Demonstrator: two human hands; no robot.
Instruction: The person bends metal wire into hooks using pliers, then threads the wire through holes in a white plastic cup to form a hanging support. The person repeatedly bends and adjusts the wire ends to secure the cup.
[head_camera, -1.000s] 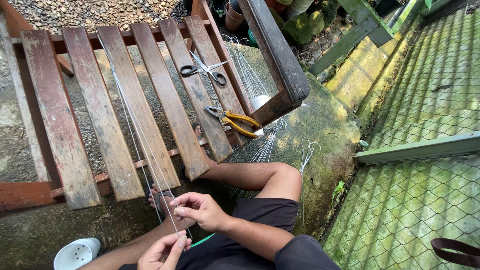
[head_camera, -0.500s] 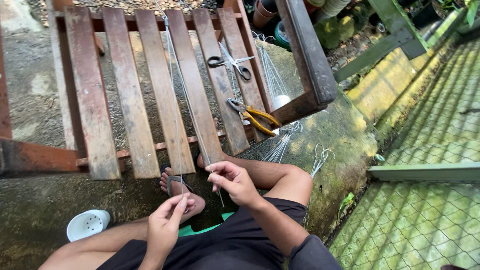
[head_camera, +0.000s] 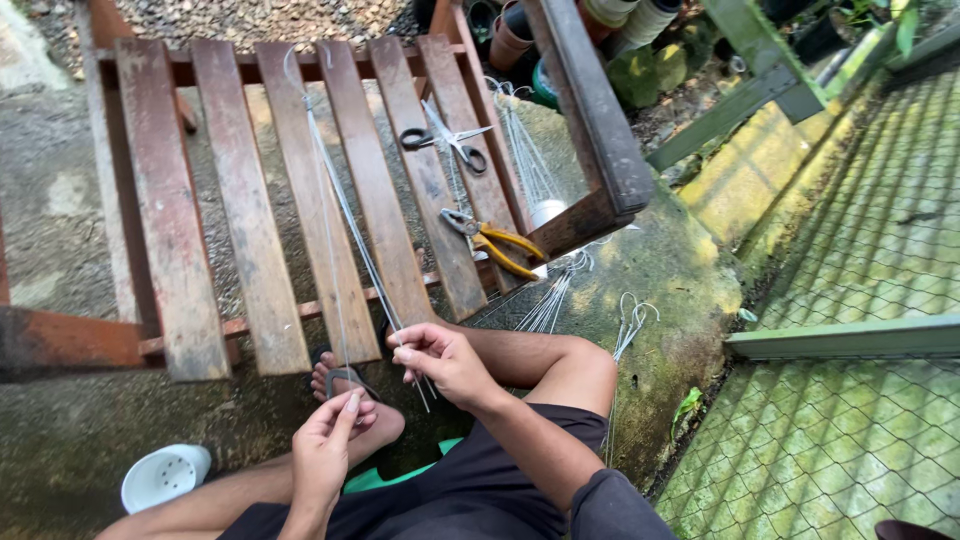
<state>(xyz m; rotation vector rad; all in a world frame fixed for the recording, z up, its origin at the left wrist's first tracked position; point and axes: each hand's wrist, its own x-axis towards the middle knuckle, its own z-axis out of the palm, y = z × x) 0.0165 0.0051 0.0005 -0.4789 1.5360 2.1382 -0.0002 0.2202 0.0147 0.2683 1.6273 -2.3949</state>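
Thin grey wires (head_camera: 335, 200) run from the far end of a wooden slatted rack (head_camera: 255, 230) down to my hands. My right hand (head_camera: 445, 362) pinches the wire strands just past the rack's near edge. My left hand (head_camera: 325, 445) sits lower, over my bare foot (head_camera: 345, 385), pinching the near end of a wire. I am seated, in dark shorts, with my legs bent below the rack.
Black-handled scissors (head_camera: 450, 142) and yellow-handled pliers (head_camera: 495, 245) lie on the rack's right slats. Loose wire bundles (head_camera: 555, 295) lie on the mossy concrete. A white pot (head_camera: 160, 478) lies at lower left. Green wire mesh panels (head_camera: 850, 300) fill the right.
The view has shifted, so the rack sits farther right. Both hands have risen slightly along the wires, the right one moving up toward the rack's edge.
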